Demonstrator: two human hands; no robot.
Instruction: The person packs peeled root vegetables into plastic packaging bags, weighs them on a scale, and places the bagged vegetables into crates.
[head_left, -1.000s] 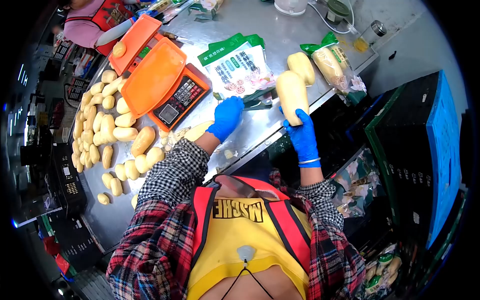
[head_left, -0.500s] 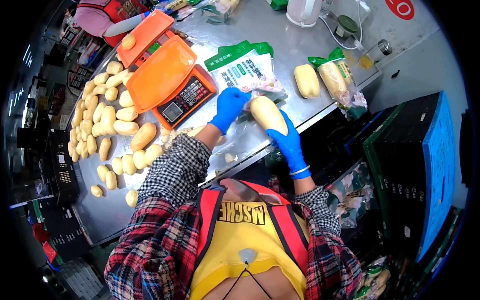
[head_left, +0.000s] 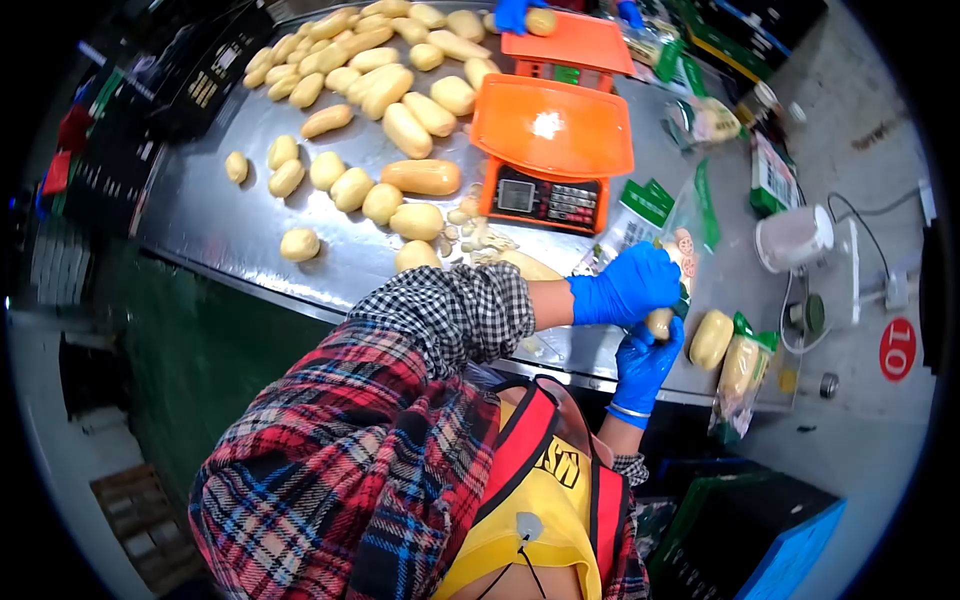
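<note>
Blue gloves cover both of my hands. My left hand (head_left: 628, 287) is closed on the edge of a printed clear bag (head_left: 688, 240) with a green top. Just below it, my right hand (head_left: 645, 368) has its fingers around the lower end of a pale root piece (head_left: 660, 322), whose upper part is inside the bag. A stack of flat printed bags (head_left: 630, 226) lies behind my left hand. To the right are a loose root piece (head_left: 711, 340) and a filled bag (head_left: 742, 377). An orange scale (head_left: 550, 125) stands beyond my hands, its tray bare.
Many root pieces (head_left: 385, 88) cover the left part of the metal table (head_left: 215, 205). Another person's gloved hand (head_left: 516, 14) is at a second orange scale (head_left: 570, 42). A white kettle (head_left: 793, 238) stands at the right, and black crates with a blue panel (head_left: 800, 550) are below.
The root piece has gone from my right hand's open-air hold into the bag's mouth. My left hand now grips the bag, off the stack. The view has turned toward the left part of the table.
</note>
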